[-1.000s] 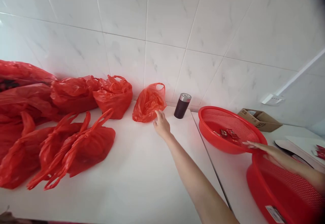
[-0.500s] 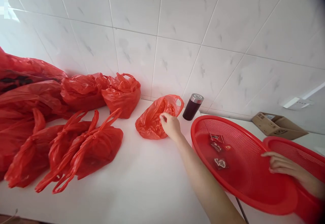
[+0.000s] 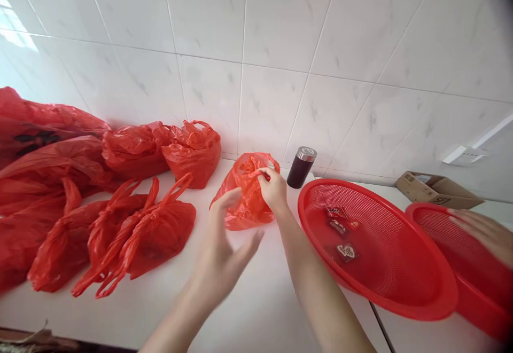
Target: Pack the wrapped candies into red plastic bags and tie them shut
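Note:
A red plastic bag [image 3: 250, 206] stands loosely on the white table near the wall. My right hand [image 3: 274, 188] pinches its upper edge at a handle between thumb and fingers. My left hand [image 3: 222, 251], slightly blurred, is held in front of the bag with thumb and fingers spread and nothing in it. To the right of my right arm, a big red mesh basket [image 3: 417, 289] holds several small wrapped packets [image 3: 347, 251]. The bag's contents cannot be made out.
Several filled red plastic bags [image 3: 160, 235] crowd the table's left side. A dark cup with a silver lid [image 3: 301, 167] stands near the tiled wall. At right are a second red basket [image 3: 481, 302], an open cardboard box [image 3: 441, 190] and another person's blurred hand [image 3: 487, 235].
My left hand has come into view from below, open. My right hand has shifted slightly up with the bag's edge. The other person's hand has left the big basket's rim, moving right.

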The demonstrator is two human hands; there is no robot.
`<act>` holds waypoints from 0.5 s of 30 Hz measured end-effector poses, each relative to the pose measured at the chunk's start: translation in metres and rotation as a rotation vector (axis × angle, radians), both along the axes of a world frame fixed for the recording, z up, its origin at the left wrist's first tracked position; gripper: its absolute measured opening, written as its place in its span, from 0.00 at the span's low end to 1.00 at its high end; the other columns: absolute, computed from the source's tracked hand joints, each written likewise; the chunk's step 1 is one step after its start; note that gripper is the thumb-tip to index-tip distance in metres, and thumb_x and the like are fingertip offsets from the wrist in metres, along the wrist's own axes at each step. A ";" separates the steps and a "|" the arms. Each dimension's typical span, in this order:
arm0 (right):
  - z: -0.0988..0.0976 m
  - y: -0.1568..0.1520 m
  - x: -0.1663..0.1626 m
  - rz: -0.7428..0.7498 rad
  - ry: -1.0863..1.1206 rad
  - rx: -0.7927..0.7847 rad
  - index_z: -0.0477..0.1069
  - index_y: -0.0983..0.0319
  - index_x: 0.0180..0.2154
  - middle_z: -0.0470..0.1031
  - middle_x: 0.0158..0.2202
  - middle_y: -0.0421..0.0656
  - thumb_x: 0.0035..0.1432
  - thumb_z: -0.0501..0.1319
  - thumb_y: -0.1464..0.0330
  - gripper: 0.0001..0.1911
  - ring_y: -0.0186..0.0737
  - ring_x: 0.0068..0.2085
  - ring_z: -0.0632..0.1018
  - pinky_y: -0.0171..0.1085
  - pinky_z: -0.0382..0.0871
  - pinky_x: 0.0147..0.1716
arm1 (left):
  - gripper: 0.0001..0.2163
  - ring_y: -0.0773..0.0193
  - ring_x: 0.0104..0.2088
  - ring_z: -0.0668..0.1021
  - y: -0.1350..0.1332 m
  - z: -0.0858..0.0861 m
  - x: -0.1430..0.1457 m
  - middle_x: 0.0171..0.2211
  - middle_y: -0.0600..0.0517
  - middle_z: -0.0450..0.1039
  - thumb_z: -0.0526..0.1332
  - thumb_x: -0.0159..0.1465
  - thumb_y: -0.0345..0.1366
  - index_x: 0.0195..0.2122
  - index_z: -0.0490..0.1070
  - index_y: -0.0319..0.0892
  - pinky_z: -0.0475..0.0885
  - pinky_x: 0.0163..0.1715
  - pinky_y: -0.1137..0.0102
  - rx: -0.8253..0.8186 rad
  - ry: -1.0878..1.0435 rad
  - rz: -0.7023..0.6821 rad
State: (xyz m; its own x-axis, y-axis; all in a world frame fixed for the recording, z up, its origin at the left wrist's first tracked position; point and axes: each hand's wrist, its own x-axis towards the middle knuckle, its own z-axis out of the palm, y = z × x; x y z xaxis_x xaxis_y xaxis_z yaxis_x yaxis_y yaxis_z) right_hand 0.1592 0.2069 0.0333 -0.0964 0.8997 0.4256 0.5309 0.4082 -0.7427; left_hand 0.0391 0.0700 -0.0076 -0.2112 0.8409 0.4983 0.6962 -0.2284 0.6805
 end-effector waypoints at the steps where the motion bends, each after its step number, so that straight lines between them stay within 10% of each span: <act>1: 0.010 -0.005 0.003 0.030 0.065 0.007 0.74 0.57 0.40 0.78 0.41 0.41 0.61 0.51 0.67 0.13 0.39 0.38 0.77 0.38 0.70 0.40 | 0.32 0.45 0.60 0.65 0.004 -0.006 0.006 0.65 0.40 0.54 0.63 0.61 0.45 0.64 0.55 0.48 0.64 0.54 0.46 -0.037 0.013 0.038; 4: 0.036 -0.025 0.016 0.135 0.250 0.029 0.74 0.59 0.41 0.78 0.37 0.41 0.62 0.50 0.66 0.14 0.37 0.33 0.77 0.37 0.71 0.36 | 0.45 0.35 0.66 0.49 0.032 -0.032 0.022 0.69 0.37 0.43 0.67 0.54 0.44 0.69 0.43 0.47 0.49 0.58 0.36 -0.220 0.037 0.158; 9: 0.062 -0.073 0.042 0.180 0.422 0.099 0.71 0.57 0.44 0.75 0.32 0.40 0.65 0.49 0.62 0.14 0.36 0.31 0.76 0.35 0.71 0.36 | 0.23 0.39 0.65 0.55 0.095 -0.058 0.025 0.64 0.38 0.58 0.58 0.60 0.35 0.58 0.65 0.45 0.38 0.59 0.37 -0.301 -0.054 0.081; 15: 0.044 -0.096 0.057 0.348 0.017 -0.149 0.68 0.53 0.51 0.75 0.35 0.40 0.60 0.58 0.62 0.17 0.44 0.46 0.75 0.43 0.67 0.48 | 0.20 0.55 0.52 0.75 0.106 -0.049 0.013 0.56 0.42 0.69 0.44 0.69 0.41 0.59 0.62 0.44 0.69 0.51 0.57 -0.286 -0.381 -0.093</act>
